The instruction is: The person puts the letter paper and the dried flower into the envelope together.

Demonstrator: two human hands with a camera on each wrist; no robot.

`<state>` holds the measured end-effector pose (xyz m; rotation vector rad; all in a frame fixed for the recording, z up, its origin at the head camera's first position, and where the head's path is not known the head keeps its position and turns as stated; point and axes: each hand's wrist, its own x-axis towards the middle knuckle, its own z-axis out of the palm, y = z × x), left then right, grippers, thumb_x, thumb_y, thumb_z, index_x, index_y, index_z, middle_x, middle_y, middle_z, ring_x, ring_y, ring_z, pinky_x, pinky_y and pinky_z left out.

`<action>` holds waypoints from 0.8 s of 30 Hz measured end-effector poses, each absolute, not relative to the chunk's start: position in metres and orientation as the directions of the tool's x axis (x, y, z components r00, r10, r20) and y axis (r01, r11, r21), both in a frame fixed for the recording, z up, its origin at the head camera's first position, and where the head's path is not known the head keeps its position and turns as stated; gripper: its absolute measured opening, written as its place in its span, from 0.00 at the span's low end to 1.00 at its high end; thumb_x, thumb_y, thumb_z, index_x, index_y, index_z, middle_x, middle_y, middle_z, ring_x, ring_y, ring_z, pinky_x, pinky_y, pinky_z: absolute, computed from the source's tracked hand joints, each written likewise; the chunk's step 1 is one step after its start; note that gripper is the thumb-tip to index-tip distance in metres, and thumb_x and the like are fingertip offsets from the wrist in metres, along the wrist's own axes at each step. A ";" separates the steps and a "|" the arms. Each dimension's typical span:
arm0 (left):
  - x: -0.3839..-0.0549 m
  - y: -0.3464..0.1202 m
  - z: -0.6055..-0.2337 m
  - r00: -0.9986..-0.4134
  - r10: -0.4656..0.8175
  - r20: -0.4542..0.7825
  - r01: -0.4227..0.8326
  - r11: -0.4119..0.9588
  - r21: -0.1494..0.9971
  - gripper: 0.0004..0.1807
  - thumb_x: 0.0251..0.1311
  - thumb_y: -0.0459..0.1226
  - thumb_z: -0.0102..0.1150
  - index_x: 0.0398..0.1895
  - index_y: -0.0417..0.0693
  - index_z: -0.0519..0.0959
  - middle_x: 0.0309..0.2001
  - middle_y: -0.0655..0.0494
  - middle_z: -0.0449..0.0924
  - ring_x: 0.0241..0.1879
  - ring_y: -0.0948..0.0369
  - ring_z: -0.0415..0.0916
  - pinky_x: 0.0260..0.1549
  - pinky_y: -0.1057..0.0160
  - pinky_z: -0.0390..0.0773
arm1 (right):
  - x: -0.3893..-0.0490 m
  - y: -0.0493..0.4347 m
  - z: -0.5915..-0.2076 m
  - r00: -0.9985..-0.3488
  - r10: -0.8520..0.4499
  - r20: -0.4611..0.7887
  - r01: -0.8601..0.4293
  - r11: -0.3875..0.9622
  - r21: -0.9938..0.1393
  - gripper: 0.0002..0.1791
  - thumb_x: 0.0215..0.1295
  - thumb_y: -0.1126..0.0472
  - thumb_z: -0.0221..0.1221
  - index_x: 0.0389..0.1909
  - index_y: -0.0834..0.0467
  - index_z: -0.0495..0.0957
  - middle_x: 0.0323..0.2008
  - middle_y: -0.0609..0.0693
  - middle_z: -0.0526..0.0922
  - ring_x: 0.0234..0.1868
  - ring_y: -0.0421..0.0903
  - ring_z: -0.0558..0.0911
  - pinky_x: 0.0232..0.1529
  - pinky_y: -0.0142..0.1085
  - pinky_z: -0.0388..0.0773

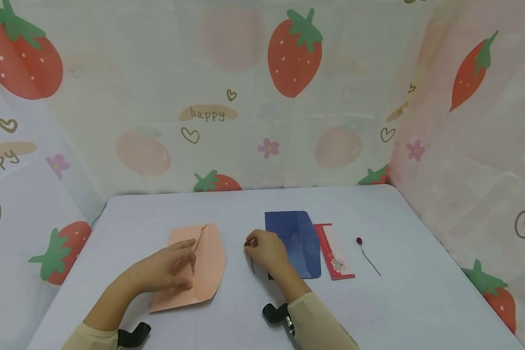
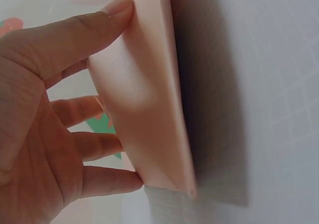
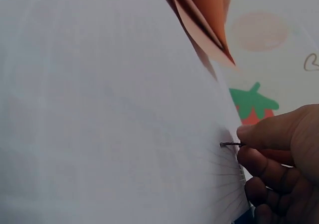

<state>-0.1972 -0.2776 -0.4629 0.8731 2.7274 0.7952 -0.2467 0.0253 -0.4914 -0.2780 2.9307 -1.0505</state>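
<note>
Two hands work low in the head view, over a pale counter (image 1: 376, 301). Left hand (image 1: 168, 270) rests on a pink envelope (image 1: 210, 267) at lower left of centre, fingers spread and lifting its flap (thumb (image 2: 99, 22) at the flap's edge). Right hand (image 1: 267, 250), at centre, pinches a thin dark wire stem (image 3: 230, 145) between thumb and forefinger. Just right lie a blue envelope (image 1: 299, 238), a red card (image 1: 334, 253) and a second small flower stem (image 1: 367, 255).
</note>
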 end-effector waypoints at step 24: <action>-0.196 -0.275 -0.461 -0.811 0.584 0.012 0.499 0.681 0.536 0.18 0.53 0.52 0.77 0.39 0.65 0.76 0.75 0.36 0.63 0.74 0.35 0.60 0.67 0.34 0.64 | -0.245 0.025 -0.475 -0.979 -0.185 0.087 -0.171 0.510 -0.843 0.11 0.65 0.56 0.69 0.48 0.49 0.86 0.31 0.42 0.85 0.32 0.41 0.81 0.31 0.36 0.78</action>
